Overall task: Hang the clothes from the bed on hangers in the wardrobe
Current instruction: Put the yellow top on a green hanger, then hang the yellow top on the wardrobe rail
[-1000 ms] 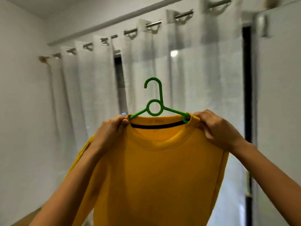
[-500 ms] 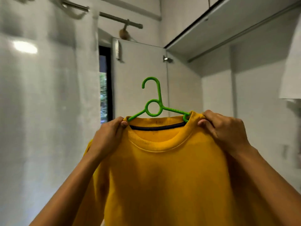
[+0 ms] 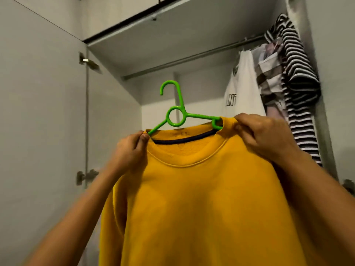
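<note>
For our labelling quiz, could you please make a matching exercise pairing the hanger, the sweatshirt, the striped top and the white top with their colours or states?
1 hanger
2 sweatshirt
3 striped top
4 white top

A dark lettering on it
B yellow, gripped at both shoulders
C green, hook free of the rail
D black and white, far right

Pairs: 1-C, 2-B, 3-D, 4-A

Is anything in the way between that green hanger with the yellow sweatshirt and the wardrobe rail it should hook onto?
Nothing visible does. The green hanger carrying the yellow sweatshirt is held below the rail, whose stretch above it is bare. The white shirt and striped top hang bunched at the rail's right end.
</note>
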